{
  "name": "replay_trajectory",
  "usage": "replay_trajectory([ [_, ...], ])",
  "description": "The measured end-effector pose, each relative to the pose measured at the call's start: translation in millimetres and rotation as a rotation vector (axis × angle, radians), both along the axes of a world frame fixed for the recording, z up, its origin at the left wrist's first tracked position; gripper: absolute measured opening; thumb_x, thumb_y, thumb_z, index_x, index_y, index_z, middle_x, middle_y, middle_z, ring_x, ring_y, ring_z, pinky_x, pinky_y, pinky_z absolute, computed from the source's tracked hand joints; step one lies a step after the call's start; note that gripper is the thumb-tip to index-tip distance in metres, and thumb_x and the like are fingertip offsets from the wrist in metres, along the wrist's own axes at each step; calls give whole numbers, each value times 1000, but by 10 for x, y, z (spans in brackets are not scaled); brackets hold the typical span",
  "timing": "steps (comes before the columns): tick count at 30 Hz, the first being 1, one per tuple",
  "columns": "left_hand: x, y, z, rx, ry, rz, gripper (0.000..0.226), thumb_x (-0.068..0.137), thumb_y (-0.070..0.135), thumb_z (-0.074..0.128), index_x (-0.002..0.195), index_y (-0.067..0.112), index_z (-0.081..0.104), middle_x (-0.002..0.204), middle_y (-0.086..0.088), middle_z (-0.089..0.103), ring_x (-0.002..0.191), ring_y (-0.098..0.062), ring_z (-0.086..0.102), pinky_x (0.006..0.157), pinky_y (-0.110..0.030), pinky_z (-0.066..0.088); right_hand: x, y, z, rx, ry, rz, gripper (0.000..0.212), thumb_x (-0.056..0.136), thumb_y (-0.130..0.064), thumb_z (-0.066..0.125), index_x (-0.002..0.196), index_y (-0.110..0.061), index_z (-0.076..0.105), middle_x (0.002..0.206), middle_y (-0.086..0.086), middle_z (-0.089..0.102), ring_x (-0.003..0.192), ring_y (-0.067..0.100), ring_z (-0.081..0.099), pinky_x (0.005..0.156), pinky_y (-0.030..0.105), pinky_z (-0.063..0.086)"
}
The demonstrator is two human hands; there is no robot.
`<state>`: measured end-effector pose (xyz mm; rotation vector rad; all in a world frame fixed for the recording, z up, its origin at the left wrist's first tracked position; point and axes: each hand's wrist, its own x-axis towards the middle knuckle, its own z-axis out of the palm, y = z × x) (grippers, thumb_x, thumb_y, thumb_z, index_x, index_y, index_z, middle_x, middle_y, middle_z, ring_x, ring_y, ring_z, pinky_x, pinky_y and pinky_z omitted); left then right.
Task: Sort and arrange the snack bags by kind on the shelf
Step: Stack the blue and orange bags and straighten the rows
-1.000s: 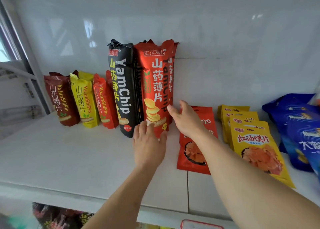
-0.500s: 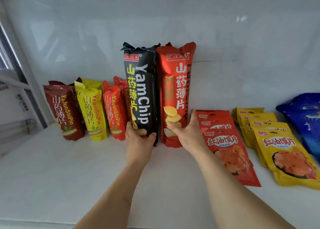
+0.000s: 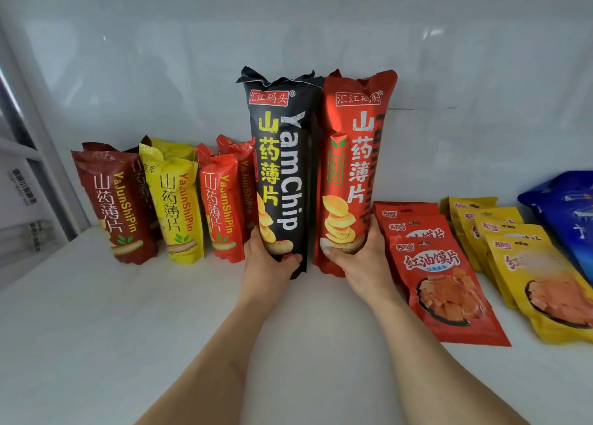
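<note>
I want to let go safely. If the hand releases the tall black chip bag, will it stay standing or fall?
The black chip bag is tall on a narrow base, so it probably tips easily. The left hand grips its bottom, and the red chip bag stands close beside it, which may prop it. It looks puffy, likely light.

The black bag (image 3: 282, 174) and the tall red bag (image 3: 353, 168) are made of glossy plastic film, crinkled at the crimped tops, and the small bags (image 3: 170, 206) to their left show the same shiny, wrinkled film. The flat red pouches (image 3: 442, 283) and yellow pouches (image 3: 526, 270) are of smoother film with soft highlights. The shelf (image 3: 128, 328) is seen as a matt white surface, and the back wall (image 3: 192, 71) as a faintly reflective white panel.
</note>
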<state>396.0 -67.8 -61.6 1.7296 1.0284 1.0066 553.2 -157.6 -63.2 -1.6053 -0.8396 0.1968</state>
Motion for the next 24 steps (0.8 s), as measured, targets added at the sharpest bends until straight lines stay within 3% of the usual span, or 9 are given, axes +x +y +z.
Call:
replay_trajectory([
  [2,9,5,-2,9,24,26,96,76,26,84,153,22,28,144,-2,38,128,-22,48,107,-40,45,9,13,-30,-7,-27,-17,107,54,-53,90,143,-45,32,132,-9,51,121,12,56,99,43,53],
  [6,31,9,-17,6,38,47,100,75,30,86,155,21,25,146,-3,31,133,-25,42,110,-42,41,6,2,-66,-2,-49,-46,112,59,-41,91,150,-33,27,136,-3,42,127,13,46,103,34,46],
  [9,26,45,-23,13,4,32,99,72,27,86,152,23,28,146,0,36,135,-21,42,110,-43,43,5,17,-109,4,-30,-37,113,53,-54,89,148,-37,29,136,-5,46,126,13,50,103,41,50],
  [13,10,68,4,-38,-56,-29,87,73,15,82,145,31,34,128,9,57,120,-17,58,98,-34,51,26,30,-142,16,8,-11,110,50,-60,88,144,-42,33,135,-9,51,124,12,54,98,45,53],
  [17,7,61,9,1,-30,7,105,67,26,87,152,27,26,142,2,42,128,-18,48,105,-45,48,51,34,-171,43,3,12,108,50,-62,87,143,-44,34,134,-11,53,124,11,54,98,44,53],
  [24,26,33,-11,48,-18,117,113,70,27,90,156,18,18,149,-4,27,136,-25,36,108,-42,41,78,15,-195,66,4,58,95,53,-54,88,135,-46,41,129,-12,56,117,7,58,96,39,55],
])
